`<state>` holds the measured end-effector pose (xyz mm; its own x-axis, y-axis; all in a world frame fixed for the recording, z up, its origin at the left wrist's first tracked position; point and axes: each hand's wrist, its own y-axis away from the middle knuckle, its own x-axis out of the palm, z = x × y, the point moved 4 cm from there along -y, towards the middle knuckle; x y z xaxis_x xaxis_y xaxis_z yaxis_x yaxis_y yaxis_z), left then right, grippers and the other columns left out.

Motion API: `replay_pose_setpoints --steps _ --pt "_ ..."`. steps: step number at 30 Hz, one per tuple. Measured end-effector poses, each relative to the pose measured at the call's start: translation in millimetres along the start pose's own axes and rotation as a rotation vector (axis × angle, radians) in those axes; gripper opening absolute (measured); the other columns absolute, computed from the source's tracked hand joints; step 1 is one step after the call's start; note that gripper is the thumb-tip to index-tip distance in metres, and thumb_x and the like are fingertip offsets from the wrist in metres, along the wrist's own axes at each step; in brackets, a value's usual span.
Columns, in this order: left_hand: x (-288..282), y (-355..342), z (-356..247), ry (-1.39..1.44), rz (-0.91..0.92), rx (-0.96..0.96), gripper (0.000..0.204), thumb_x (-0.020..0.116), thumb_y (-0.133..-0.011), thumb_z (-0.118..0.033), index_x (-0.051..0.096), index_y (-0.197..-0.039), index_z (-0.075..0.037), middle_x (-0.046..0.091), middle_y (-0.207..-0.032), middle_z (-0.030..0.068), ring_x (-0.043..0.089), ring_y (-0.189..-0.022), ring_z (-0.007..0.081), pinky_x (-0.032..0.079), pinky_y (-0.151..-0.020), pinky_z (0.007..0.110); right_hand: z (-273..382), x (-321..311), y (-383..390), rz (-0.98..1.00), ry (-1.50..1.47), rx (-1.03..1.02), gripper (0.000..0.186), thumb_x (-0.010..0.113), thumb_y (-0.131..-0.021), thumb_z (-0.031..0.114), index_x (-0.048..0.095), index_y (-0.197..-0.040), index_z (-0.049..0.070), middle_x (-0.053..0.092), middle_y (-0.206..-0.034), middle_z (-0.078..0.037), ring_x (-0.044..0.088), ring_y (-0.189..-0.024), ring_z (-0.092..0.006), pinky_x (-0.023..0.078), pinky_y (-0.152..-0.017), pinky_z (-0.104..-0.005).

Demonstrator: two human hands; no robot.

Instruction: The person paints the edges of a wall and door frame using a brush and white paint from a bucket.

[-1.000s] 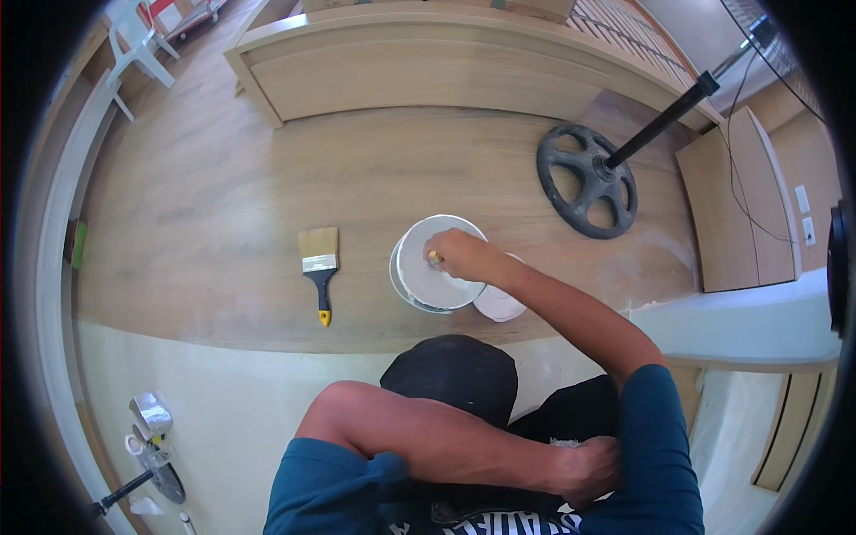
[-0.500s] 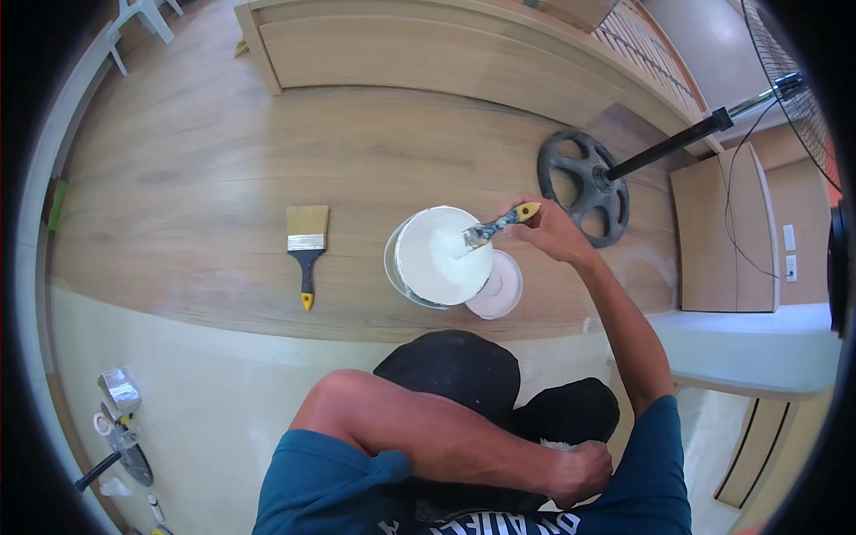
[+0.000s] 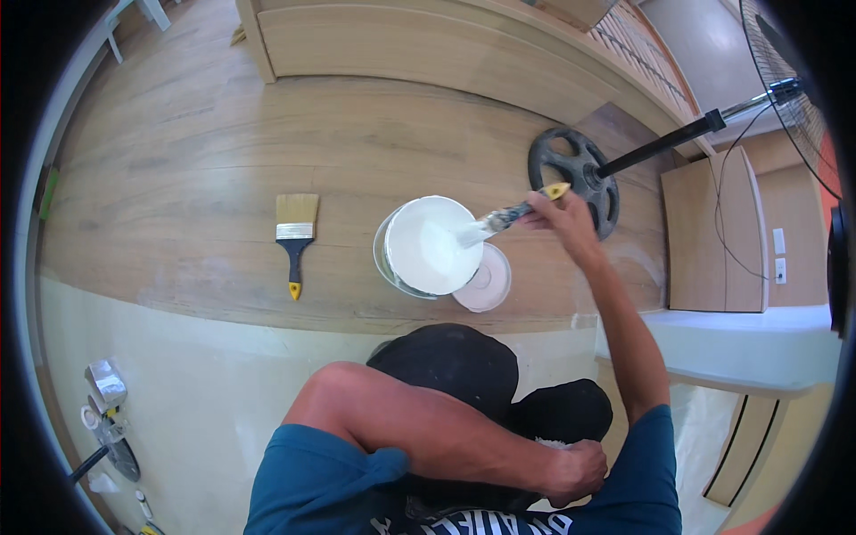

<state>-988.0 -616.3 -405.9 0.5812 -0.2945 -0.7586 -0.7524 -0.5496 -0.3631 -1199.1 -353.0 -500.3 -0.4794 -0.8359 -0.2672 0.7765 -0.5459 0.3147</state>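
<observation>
My right hand grips a small paintbrush by its paint-smeared, yellow-tipped handle. The brush's white-coated bristles lie over the right rim of a bucket of white paint. Partly beneath the bucket's right side, a round pale lid rests on the floor. My left arm crosses my body, and my left hand is closed by my dark-trousered knee. A bit of something white and fuzzy shows beside that hand; what the fingers hold is hidden. To the bucket's left lies a wide, clean-looking paintbrush.
A fan stand's round black base is at the right, its pole slanting up. Beyond the bucket runs a wooden bed-like frame. A wooden cabinet stands at the right. Tape and other small items lie at the lower left.
My right hand has moved right, drawing the brush from inside the bucket toward its right rim. The bristles now look more heavily coated. My left hand stays by the knee; the view has shifted slightly.
</observation>
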Motion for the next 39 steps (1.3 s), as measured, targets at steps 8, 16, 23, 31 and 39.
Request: replay_pose_setpoints --steps 8,16,23,31,39 --pt "18.6 -3.7 -1.3 -0.071 0.006 -0.045 0.017 0.077 -0.067 -0.021 0.080 -0.080 -0.013 0.077 -0.097 0.0120 0.075 -0.087 0.0281 0.055 -0.063 0.039 -48.8 23.5 -11.2 -0.023 -0.070 0.070 0.029 0.068 -0.103 0.025 0.065 -0.110 -0.003 0.074 -0.102 -0.015 0.076 -0.087 -0.0197 0.064 -0.082 -0.0298" --pt "6.5 -4.2 0.4 0.007 0.085 -0.052 0.019 0.079 -0.063 -0.019 0.081 -0.081 -0.013 0.077 -0.084 0.0093 0.075 -0.079 0.0295 0.055 -0.060 0.039 -25.9 -21.8 2.4 -0.146 -0.087 -0.091 0.019 0.068 -0.099 0.007 0.059 -0.109 -0.006 0.072 -0.105 -0.019 0.076 -0.090 -0.0231 0.065 -0.083 -0.0309" --pt "4.3 -2.3 -0.1 0.019 0.077 -0.023 0.014 0.078 -0.068 -0.020 0.080 -0.078 -0.011 0.076 -0.080 0.0083 0.075 -0.077 0.0292 0.055 -0.059 0.041 -49.8 13.8 13.3 0.042 -0.237 -0.010 0.026 0.066 -0.097 0.002 0.054 -0.120 0.002 0.070 -0.120 -0.018 0.070 -0.111 -0.0245 0.058 -0.103 -0.0367" --pt "4.1 4.9 1.1 0.001 0.059 -0.037 0.012 0.076 -0.070 -0.020 0.079 -0.077 -0.012 0.076 -0.078 0.0083 0.074 -0.075 0.0286 0.054 -0.057 0.040 -45.6 -19.4 11.3 -0.046 -0.097 -0.037 0.026 0.065 -0.093 0.000 0.056 -0.117 -0.003 0.072 -0.116 -0.017 0.071 -0.106 -0.0221 0.061 -0.096 -0.0336" --pt "0.4 5.7 -0.2 0.052 0.119 -0.015 0.015 0.074 -0.067 -0.021 0.079 -0.078 -0.012 0.075 -0.081 0.0131 0.075 -0.077 0.0306 0.055 -0.062 0.042 -44.8 -21.1 9.4 -0.215 -0.200 -0.008 0.025 0.070 -0.099 0.013 0.055 -0.112 -0.002 0.073 -0.102 -0.017 0.075 -0.086 -0.0224 0.065 -0.078 -0.0341"
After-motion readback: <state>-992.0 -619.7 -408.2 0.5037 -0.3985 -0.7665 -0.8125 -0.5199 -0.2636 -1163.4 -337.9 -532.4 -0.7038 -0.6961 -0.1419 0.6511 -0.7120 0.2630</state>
